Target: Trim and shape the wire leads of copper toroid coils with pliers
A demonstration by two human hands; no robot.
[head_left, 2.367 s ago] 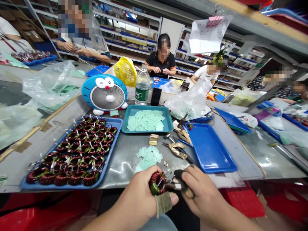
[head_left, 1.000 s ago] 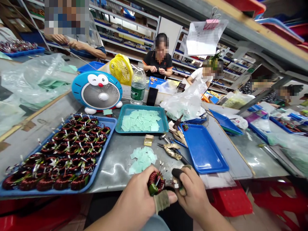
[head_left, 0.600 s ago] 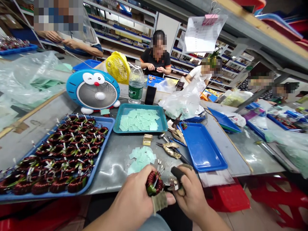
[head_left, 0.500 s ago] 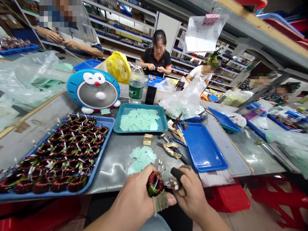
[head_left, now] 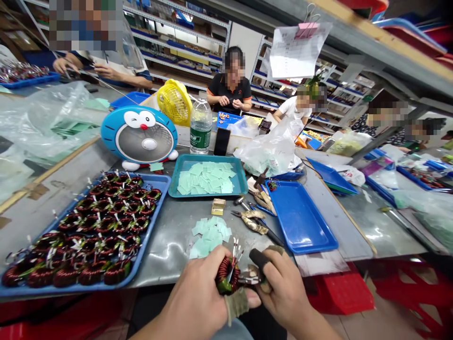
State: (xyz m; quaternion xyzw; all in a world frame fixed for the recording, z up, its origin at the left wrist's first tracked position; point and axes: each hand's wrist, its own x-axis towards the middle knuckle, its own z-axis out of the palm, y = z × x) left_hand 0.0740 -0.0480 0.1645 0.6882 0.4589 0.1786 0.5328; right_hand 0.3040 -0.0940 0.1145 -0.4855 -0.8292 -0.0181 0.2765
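Observation:
My left hand (head_left: 194, 297) grips a copper-wound toroidal coil (head_left: 225, 276) with white-tipped leads sticking up, and a worn fabric wrap (head_left: 236, 304) covers one finger. My right hand (head_left: 283, 293) is shut on small black-handled pliers (head_left: 256, 259), their metal tips (head_left: 249, 279) touching or almost touching the coil's side. Part of the coil is hidden by my fingers. Left of my hands, a blue tray (head_left: 150, 226) holds several rows of similar coils. Loose pale green insulating squares (head_left: 208, 238) lie just beyond my left hand.
A teal tray (head_left: 208, 193) of green squares, a blue tray (head_left: 300, 217), pliers (head_left: 249, 222), a cartoon fan (head_left: 139, 134), a water bottle (head_left: 200, 127) and a plastic bag (head_left: 269, 151) occupy the metal bench. A co-worker (head_left: 230, 89) sits across it.
The view has drifted slightly. My hands have come closer together, bringing the pliers' tips nearer the coil, and the coil has tilted a little in my left hand.

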